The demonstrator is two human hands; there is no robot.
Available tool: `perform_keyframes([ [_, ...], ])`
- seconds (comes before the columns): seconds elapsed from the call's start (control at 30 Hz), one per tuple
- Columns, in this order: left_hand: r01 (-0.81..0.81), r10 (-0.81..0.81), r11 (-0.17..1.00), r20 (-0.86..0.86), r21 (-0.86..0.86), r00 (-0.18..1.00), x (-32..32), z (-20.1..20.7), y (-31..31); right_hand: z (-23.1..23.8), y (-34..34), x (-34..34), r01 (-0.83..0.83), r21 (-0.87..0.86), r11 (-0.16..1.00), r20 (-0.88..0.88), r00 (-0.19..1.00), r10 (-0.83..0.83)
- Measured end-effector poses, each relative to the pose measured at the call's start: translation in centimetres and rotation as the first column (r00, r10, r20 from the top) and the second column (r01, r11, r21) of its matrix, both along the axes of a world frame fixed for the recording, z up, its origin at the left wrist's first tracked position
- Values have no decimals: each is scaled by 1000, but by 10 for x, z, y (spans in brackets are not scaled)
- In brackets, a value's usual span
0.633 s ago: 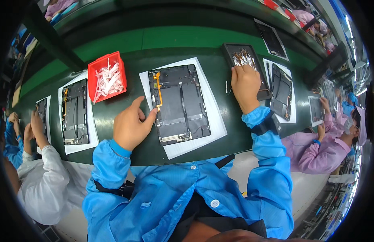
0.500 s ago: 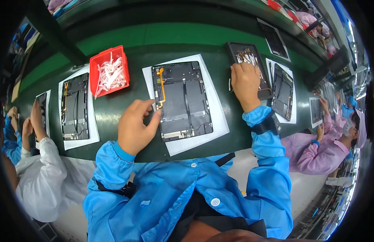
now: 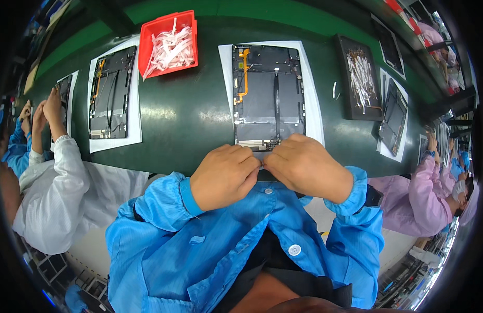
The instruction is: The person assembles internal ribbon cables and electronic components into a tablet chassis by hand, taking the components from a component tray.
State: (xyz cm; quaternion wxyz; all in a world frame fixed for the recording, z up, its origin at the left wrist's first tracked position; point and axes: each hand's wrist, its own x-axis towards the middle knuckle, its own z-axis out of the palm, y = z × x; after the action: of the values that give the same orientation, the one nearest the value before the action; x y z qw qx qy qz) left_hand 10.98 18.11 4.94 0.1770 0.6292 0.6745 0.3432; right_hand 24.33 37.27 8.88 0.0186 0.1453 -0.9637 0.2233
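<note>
Device panel: bottom edge part-hidden, 6 o'clock, by left hand and right hand. Anything pinched between: can't tell. Strips, 2 o'clock: too small to separate. White-coated co-worker, 9 o'clock: cut off at frame edge.

Worker's left hand and right hand meeting, fingers pinched, anything between too small to tell, opened black device just beyond them, red bin farther left, dark tray farther right

Paper, bin, tray on green table
</note>
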Motion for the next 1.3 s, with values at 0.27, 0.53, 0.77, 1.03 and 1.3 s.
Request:
perform_keyframes([
  [0.27,-114,106,988,80,100,991,4,-5,-9,-5,-8,-2,-12,38,999,-15,1000,13],
  [0.53,-186,186,980,15,68,982,-6,-8,-11,-2,-17,-25,187,-24,982,-275,943,-187],
  [0.77,-698,197,706,980,-118,34,-43,-27,10,-30,12,-66,54,-53,997,-215,974,-64],
  [1.03,-637,120,765,993,-101,-13,-42,-38,42,-35,18,-76,-116,300,947,-182,967,176],
  [1.3,-470,266,880,891,-69,367,-48,-41,41,-45,31,-78,-202,343,917,-279,910,305],
])
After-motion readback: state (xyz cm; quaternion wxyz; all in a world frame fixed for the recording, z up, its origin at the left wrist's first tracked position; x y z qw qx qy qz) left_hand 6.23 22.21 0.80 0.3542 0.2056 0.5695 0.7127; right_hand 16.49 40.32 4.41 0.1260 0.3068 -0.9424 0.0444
